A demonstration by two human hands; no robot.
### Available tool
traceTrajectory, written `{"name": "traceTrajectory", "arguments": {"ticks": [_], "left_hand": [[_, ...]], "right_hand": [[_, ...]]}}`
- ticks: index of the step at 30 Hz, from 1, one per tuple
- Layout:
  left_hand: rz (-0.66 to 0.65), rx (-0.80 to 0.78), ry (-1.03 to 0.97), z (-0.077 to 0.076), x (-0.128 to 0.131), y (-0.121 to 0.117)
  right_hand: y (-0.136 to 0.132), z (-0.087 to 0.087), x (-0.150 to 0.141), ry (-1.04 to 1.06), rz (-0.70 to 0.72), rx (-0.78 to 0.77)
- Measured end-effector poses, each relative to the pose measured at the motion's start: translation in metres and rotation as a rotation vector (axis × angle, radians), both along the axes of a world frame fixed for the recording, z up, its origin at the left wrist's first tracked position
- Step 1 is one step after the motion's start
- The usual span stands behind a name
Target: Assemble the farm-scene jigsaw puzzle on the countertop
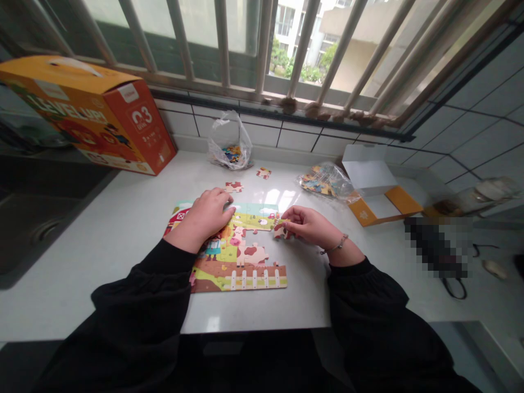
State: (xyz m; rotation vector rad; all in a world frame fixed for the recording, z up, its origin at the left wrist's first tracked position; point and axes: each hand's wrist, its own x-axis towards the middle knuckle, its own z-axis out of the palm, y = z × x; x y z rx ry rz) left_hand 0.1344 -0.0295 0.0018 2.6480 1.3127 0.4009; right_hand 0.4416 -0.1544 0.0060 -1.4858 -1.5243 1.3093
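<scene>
A farm-scene jigsaw puzzle [254, 278] lies on the white counter, with a gap at its right side beside the brown-spotted cow. My left hand [210, 213] rests on its upper left part, palm down, fingers loosely curved and holding nothing. Between the thumb and fingers of my right hand [307, 225] is a puzzle piece [281, 231] with brown and white patches, at the right edge of the gap. Two loose pieces lie behind the puzzle: a brown-and-white one [234, 187] just past my left fingers, and another piece [264, 173] farther back.
Behind stand an open plastic bag [230, 144] of pieces and a second bag [325, 183] lying flat. An open orange-and-white box [379, 204] sits at right, near a blurred dark object [436, 248]. A large orange box [94, 117] stands back left, beside a dark sink [36, 213].
</scene>
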Motion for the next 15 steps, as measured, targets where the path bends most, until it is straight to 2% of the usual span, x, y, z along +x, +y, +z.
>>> {"name": "traceTrajectory", "arguments": {"ticks": [3,7,12,15], "left_hand": [[0.001,0.001,0.002,0.0000,-0.0002,0.0001],[0.000,-0.001,-0.002,0.0001,-0.0007,-0.0001],[-0.001,-0.010,-0.010,0.0006,-0.0006,-0.0006],[-0.004,0.000,-0.006,0.0000,-0.0004,-0.0005]], "right_hand": [[-0.0014,0.0018,-0.0020,-0.039,-0.041,-0.041],[-0.0031,0.0028,-0.0038,0.067,-0.100,-0.081],[-0.0027,0.0055,-0.0028,-0.029,-0.046,-0.154],[-0.0024,0.0048,-0.0034,-0.010,-0.077,-0.201]]}}
